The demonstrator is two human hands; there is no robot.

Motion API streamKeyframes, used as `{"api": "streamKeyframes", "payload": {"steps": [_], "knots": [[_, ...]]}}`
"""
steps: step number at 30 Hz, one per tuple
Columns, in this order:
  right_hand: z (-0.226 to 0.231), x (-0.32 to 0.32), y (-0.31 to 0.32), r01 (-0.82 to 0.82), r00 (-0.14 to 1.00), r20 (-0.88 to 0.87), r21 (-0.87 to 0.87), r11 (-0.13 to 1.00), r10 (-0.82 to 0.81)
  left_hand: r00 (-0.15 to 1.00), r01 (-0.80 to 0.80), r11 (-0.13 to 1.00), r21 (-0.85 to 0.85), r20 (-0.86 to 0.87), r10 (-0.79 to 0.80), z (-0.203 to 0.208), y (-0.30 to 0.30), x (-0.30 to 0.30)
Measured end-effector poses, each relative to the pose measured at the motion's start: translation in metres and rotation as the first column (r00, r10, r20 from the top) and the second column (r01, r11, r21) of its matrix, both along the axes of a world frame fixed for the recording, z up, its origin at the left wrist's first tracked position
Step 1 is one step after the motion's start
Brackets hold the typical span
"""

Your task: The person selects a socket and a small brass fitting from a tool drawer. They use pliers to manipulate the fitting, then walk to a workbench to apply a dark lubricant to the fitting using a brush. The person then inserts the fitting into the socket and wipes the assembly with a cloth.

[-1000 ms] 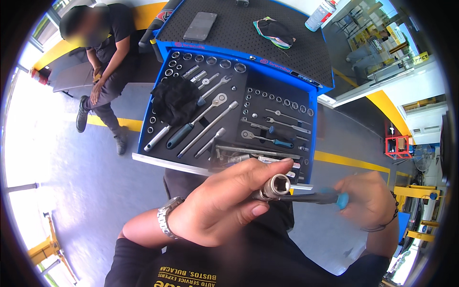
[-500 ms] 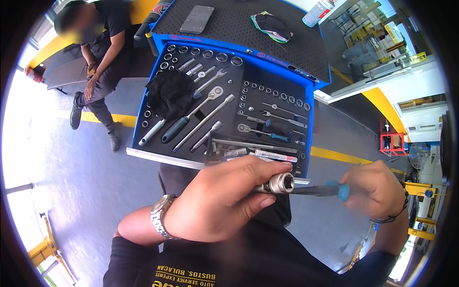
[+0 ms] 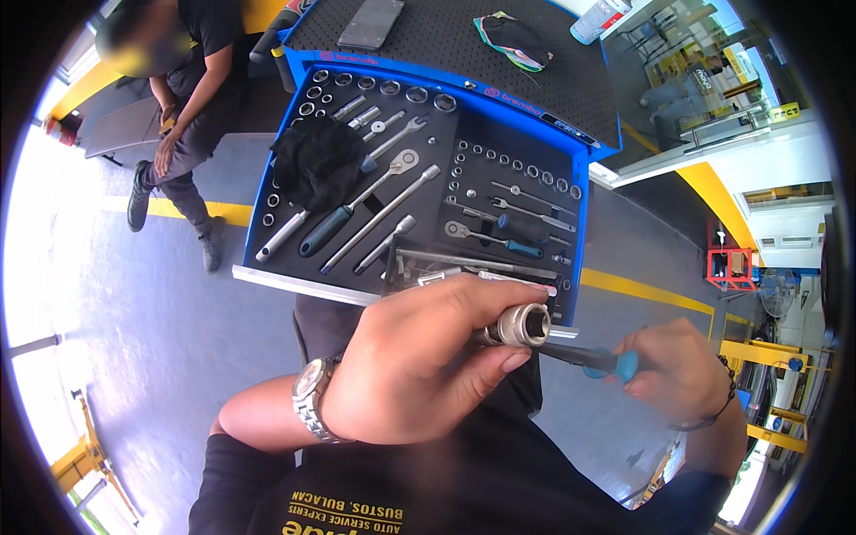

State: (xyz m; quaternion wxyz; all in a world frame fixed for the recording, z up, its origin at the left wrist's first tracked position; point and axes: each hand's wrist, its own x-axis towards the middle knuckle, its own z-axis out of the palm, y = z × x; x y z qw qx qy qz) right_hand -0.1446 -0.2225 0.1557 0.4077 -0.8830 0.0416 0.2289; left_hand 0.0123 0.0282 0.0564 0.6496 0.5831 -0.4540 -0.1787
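My left hand, with a metal-banded watch on its wrist, is closed around a shiny metal socket, whose open end points right between thumb and index finger. My right hand is blurred, its fingers wrapped round a tool with a dark grey shaft and a teal band. That tool's far end lies behind the socket and my left thumb, so its kind is hidden. Just beyond my hands the open drawer holds sockets, a ratchet, extension bars and a black cloth in dark foam.
A clear tray of loose pieces sits in the drawer's near part. On the blue cabinet's perforated top rest a phone, a patterned black cloth item and a spray can. Another person sits at far left.
My right hand has come slightly left and lower, and its tool tilts more downward to the right. My left hand still grips the socket, raised a little. The view has shifted slightly.
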Motion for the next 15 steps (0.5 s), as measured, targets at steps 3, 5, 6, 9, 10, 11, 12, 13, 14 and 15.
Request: {"api": "streamKeyframes", "payload": {"steps": [3,5,6,9,10,11,12,13,14,15], "knots": [[0.001,-0.001,0.005,0.025,1.0,-0.014,-0.008,1.0,-0.025,0.999,-0.043,0.999,0.007,0.012,0.043,0.0,0.0,-0.002],[0.0,-0.004,0.01,0.06,0.997,-0.038,0.021,0.998,-0.059,0.999,-0.032,0.999,-0.029,-0.026,0.031,-0.003,-0.002,-0.005],[-0.002,-0.007,0.011,0.08,0.996,-0.043,0.045,0.996,-0.078,0.999,-0.027,0.999,-0.047,-0.042,0.025,-0.006,-0.004,-0.005],[-0.004,-0.01,0.014,0.111,0.992,-0.072,0.085,0.99,-0.105,0.996,0.048,0.982,-0.182,-0.064,-0.061,-0.023,-0.009,-0.004],[-0.003,-0.011,0.015,0.119,0.99,-0.081,0.093,0.988,-0.112,0.994,0.08,0.978,-0.195,-0.051,-0.092,-0.025,-0.009,-0.002],[-0.002,-0.012,0.016,0.099,0.993,-0.079,0.084,0.992,-0.093,0.992,0.111,0.972,-0.208,-0.037,-0.122,-0.027,-0.008,0.0],[-0.001,-0.011,0.016,0.082,0.994,-0.077,0.074,0.994,-0.076,0.99,0.116,0.968,-0.221,-0.056,-0.131,-0.028,-0.008,-0.002],[0.0,-0.011,0.018,0.075,0.995,-0.076,0.07,0.995,-0.07,0.985,0.129,0.963,-0.237,-0.083,-0.152,-0.028,-0.008,-0.003],[0.001,-0.01,0.019,0.068,0.995,-0.075,0.067,0.995,-0.063,0.979,0.141,0.957,-0.254,-0.11,-0.173,-0.028,-0.009,-0.003],[0.002,-0.01,0.02,0.071,0.995,-0.072,0.07,0.995,-0.066,0.972,0.152,0.951,-0.269,-0.135,-0.193,-0.027,-0.009,-0.004]]}}
